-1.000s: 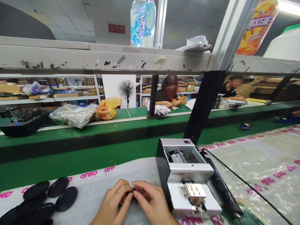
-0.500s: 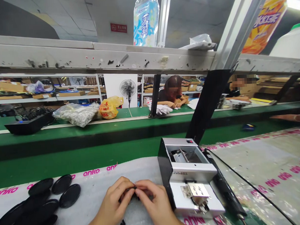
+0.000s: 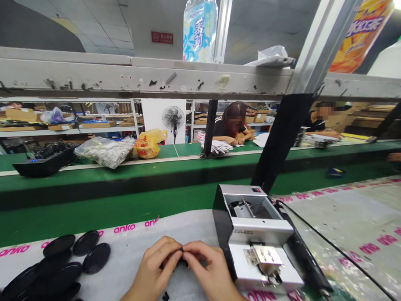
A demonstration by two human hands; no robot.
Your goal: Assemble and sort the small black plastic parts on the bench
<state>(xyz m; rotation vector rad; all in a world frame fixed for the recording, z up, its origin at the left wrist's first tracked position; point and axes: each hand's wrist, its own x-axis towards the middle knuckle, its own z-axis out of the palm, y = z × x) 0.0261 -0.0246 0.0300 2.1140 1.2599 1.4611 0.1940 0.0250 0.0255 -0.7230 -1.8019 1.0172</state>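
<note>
My left hand (image 3: pixel 155 271) and my right hand (image 3: pixel 209 272) meet at the near edge of the bench, fingertips pinched together around a small black piece (image 3: pixel 181 258) that is mostly hidden between them. They rest over a clear plastic sheet printed with pink "anko" (image 3: pixel 124 228). A tiny black bit (image 3: pixel 165 297) lies on the sheet just below my left hand. Right beside my right hand stands a small silver and black machine (image 3: pixel 256 240) with a metal clamp at its front.
A pile of black oval lids (image 3: pixel 56 272) lies at the left. A black cable (image 3: pixel 325 240) runs off the machine to the right. Beyond is a green conveyor belt (image 3: pixel 122 179) with bags and a black tray. Two people work at the far bench.
Both hands stay pinched together on the small piece with only slight finger shifts. The camera has turned a little, moving everything slightly in view.
</note>
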